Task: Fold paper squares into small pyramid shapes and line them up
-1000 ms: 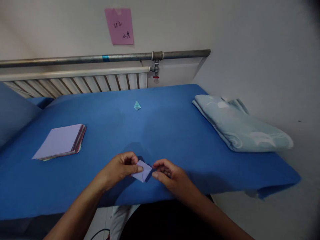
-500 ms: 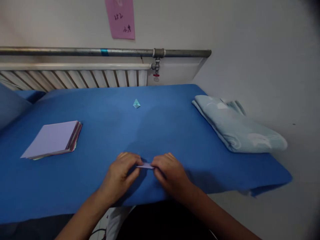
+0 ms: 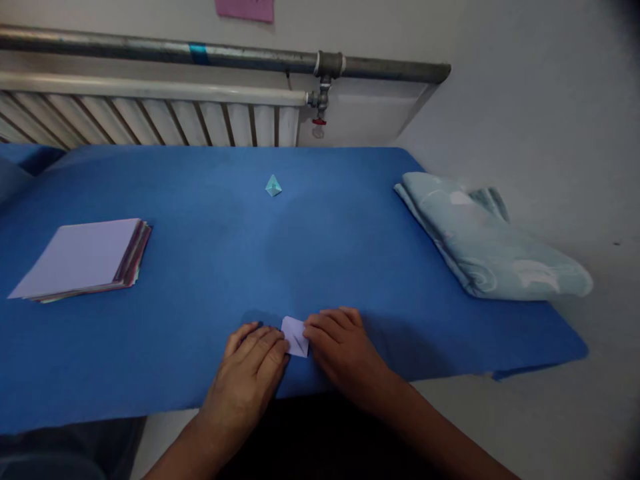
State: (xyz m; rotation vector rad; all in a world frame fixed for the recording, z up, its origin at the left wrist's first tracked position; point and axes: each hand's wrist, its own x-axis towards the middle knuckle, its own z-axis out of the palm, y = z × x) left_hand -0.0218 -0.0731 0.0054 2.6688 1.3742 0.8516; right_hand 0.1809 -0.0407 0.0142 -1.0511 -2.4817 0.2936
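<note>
A small folded piece of lavender paper [image 3: 295, 337] lies close to the front edge of the blue-covered surface. Its face is turned up and a diagonal crease or slit shows on it. My left hand [image 3: 253, 367] is at its left edge, fingers pressed together with the tips on the paper. From the right, my right hand [image 3: 345, 353] pinches the opposite edge, the thumb mostly hidden under the fingers. Farther back sits a small teal folded paper piece [image 3: 273, 186], touched by neither hand.
To the left lies a stack of coloured paper [image 3: 83, 257] with a lavender sheet on top. A folded pale green blanket [image 3: 493, 240] rests at the right, near the wall. Behind the blue cover [image 3: 210, 267] run a radiator [image 3: 215, 123] and a metal pipe [image 3: 260, 59].
The lavender paper, seen nearly edge-on before, now lies flat with its face showing. My fingers have gone from pinching it raised to pressing its edges. The view has tilted down.
</note>
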